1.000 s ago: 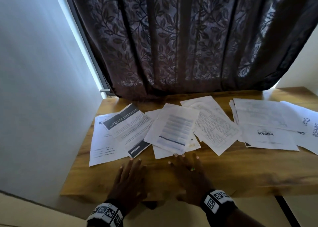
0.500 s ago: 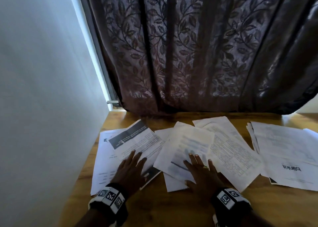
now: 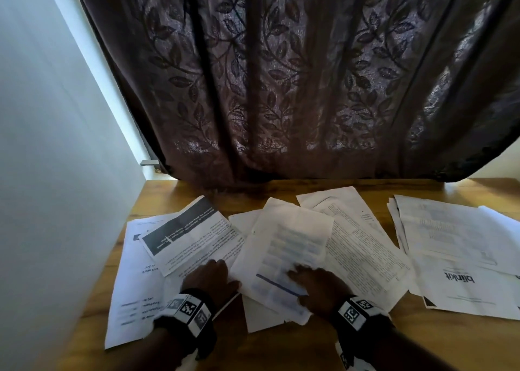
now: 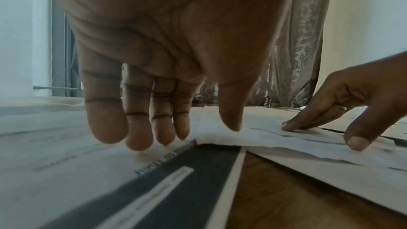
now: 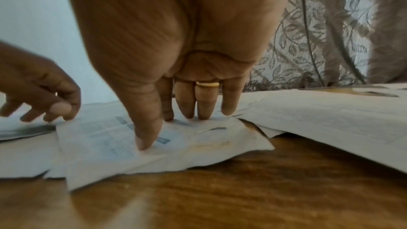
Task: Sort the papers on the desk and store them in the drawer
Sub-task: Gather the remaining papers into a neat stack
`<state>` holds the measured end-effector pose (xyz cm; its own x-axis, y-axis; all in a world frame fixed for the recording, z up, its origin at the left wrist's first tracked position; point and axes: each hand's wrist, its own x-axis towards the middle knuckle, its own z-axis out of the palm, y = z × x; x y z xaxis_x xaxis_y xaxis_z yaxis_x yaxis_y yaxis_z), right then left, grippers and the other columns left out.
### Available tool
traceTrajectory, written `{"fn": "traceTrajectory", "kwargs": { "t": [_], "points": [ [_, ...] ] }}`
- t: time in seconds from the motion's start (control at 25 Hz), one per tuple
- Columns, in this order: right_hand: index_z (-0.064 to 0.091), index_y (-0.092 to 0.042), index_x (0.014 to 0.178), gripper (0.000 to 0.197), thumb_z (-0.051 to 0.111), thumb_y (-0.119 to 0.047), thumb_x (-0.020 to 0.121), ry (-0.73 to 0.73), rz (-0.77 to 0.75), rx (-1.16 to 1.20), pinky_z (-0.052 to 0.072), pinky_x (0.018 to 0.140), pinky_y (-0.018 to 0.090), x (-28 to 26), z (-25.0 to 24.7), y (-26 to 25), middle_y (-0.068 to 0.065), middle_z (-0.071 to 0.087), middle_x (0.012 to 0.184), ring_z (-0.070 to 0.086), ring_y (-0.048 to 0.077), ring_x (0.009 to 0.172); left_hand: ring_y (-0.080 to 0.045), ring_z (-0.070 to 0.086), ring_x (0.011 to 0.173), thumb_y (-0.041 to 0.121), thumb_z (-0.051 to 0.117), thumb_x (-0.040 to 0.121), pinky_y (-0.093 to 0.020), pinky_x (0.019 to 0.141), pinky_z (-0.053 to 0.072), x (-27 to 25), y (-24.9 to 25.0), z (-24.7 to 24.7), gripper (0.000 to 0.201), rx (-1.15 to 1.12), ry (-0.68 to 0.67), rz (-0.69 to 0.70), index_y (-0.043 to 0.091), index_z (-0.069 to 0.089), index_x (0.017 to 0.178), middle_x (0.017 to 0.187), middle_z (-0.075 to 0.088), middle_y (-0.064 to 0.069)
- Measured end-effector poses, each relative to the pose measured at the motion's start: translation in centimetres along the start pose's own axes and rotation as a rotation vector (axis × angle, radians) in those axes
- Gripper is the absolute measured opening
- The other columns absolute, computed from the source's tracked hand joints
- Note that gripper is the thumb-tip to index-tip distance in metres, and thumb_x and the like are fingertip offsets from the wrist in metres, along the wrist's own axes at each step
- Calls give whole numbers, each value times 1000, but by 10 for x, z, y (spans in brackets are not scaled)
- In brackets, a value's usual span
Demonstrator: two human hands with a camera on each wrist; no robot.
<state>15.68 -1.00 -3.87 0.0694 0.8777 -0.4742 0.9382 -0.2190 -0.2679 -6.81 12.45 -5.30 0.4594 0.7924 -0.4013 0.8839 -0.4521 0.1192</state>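
Observation:
Loose printed papers lie overlapping across the wooden desk. My left hand hovers over a sheet with a dark band, its fingers hanging nearly straight, tips at or just above the paper, holding nothing. My right hand presses straight fingertips and the thumb onto a blue-printed sheet that lies on top of the middle pile. In the right wrist view the blue-printed sheet wrinkles slightly under the thumb. No drawer is in view.
A dense text sheet lies right of the blue one, and a stack with a "blinkit" page sits at the far right. A large white sheet lies by the left wall. A dark leaf-patterned curtain hangs behind the desk.
Both hands have moved forward from the bare front of the desk onto the papers. The fingers that lay flat half a second ago now stand on their tips.

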Motion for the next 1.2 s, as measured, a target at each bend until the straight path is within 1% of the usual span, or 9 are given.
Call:
{"fn": "traceTrajectory", "kwargs": {
  "t": [0.2,0.44,0.64,0.8,0.92,1.0,1.12,1.16,1.2],
  "points": [
    [21,-30,154,66,54,-32,97,-13,-41,29,29,115,34,6,3,7,-1,16,163,28,21,145,-13,58,87,61,52,86,-30,78,53,12,12,4,42,-178,-91,-87,23,58,103,99,57,3],
    [19,-32,154,67,52,-38,97,-28,-78,0,30,114,33,8,4,16,-3,13,163,30,20,144,-18,53,102,66,52,86,-29,78,43,12,24,-2,56,-451,-82,-177,26,44,124,127,54,-2],
    [17,-32,154,68,52,-38,97,-52,-107,-39,28,116,35,13,6,21,0,10,164,26,21,146,-14,56,92,63,53,86,-33,84,51,25,25,-8,46,-430,-24,-130,23,57,109,107,59,2],
    [20,-29,155,66,51,-37,97,-54,-112,-10,26,117,36,8,3,20,1,12,164,26,22,146,-18,55,115,47,64,85,-34,95,46,33,32,-16,48,-471,-29,-111,28,49,126,130,57,2],
    [36,-28,149,56,48,-43,97,122,-111,-26,30,114,34,7,-5,17,2,42,152,44,21,135,-20,45,133,31,67,87,-38,110,37,30,40,-22,61,-437,-24,0,27,40,141,146,45,1],
    [36,-32,147,53,47,-43,96,330,-125,-109,23,116,35,12,-23,10,-1,51,145,49,18,131,-18,48,131,25,62,91,-37,109,39,25,43,-37,57,-388,16,106,32,39,143,146,48,3],
    [22,-32,152,73,59,-41,90,493,-249,-248,2,117,45,33,-61,3,7,14,163,15,27,150,-17,55,122,22,49,98,-34,101,47,17,50,-71,45,-208,88,269,38,43,139,135,55,6],
    [24,-31,151,76,64,-41,87,510,-295,-301,0,118,49,39,-75,-1,8,4,164,5,28,151,-18,58,116,21,47,98,-36,96,50,15,53,-82,41,-120,152,325,37,46,136,130,57,5],
    [37,-30,146,70,68,-39,83,529,-339,-323,5,119,53,43,-87,-4,9,11,163,13,29,150,-19,61,110,21,46,99,-38,91,52,14,56,-92,35,-59,220,376,35,51,130,123,60,4]
  ]
}}
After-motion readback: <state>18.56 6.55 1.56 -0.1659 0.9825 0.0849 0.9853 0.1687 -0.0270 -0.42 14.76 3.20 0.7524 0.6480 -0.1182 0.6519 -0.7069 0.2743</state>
